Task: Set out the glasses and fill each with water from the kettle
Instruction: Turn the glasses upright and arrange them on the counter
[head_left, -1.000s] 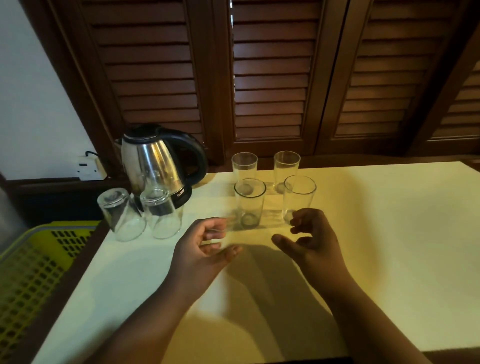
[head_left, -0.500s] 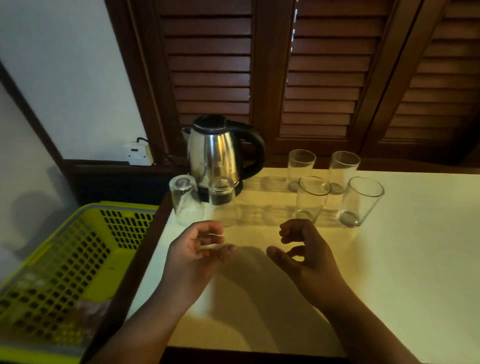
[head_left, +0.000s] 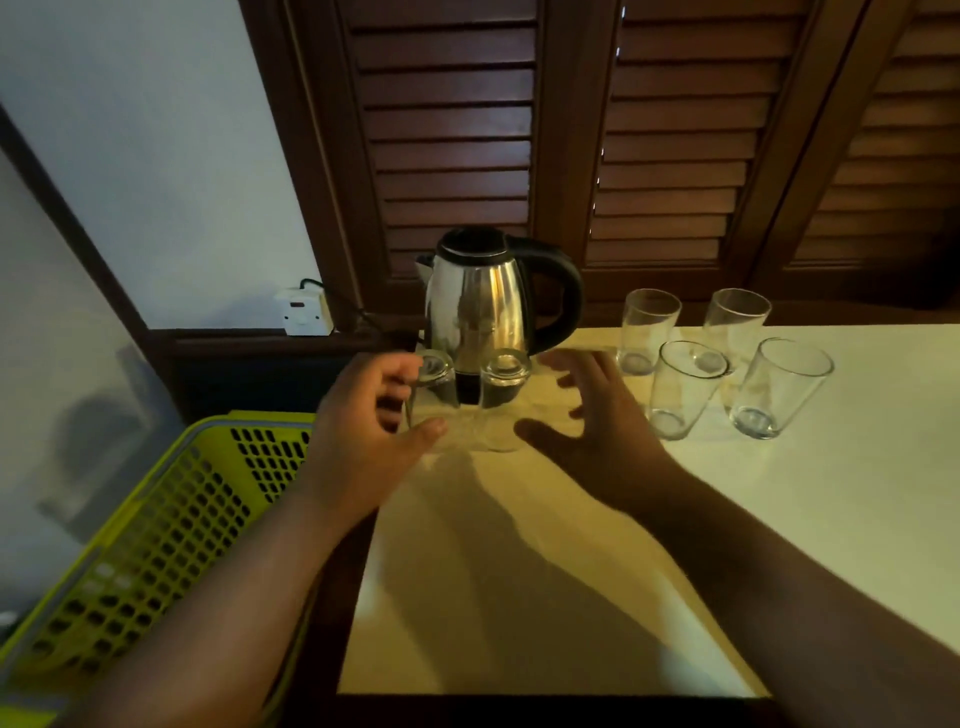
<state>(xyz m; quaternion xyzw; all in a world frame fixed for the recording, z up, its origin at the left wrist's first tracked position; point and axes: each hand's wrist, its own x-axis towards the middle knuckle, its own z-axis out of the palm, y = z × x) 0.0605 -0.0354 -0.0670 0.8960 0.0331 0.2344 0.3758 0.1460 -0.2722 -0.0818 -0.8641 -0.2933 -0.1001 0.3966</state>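
A steel kettle (head_left: 480, 301) with a black handle stands at the table's back left corner. Two glasses stand upside down right in front of it, the left one (head_left: 435, 376) and the right one (head_left: 504, 387). Several empty upright glasses stand to the right, among them a back one (head_left: 647, 332) and two front ones (head_left: 683, 389) (head_left: 779, 387). My left hand (head_left: 363, 421) is cupped at the left inverted glass, thumb in front of it; contact is blurred. My right hand (head_left: 597, 415) is spread just right of the right inverted glass, holding nothing.
The pale table (head_left: 519, 571) has its left edge just under my left wrist. A yellow perforated basket (head_left: 156, 519) sits lower on the left. A wall socket with a plug (head_left: 304, 312) is behind the kettle. Dark wooden shutters (head_left: 675, 156) close off the back.
Both hands have moved forward and left from in front of the upright glasses to the two inverted glasses by the kettle. The view has turned left. The right hand's fingers have spread.
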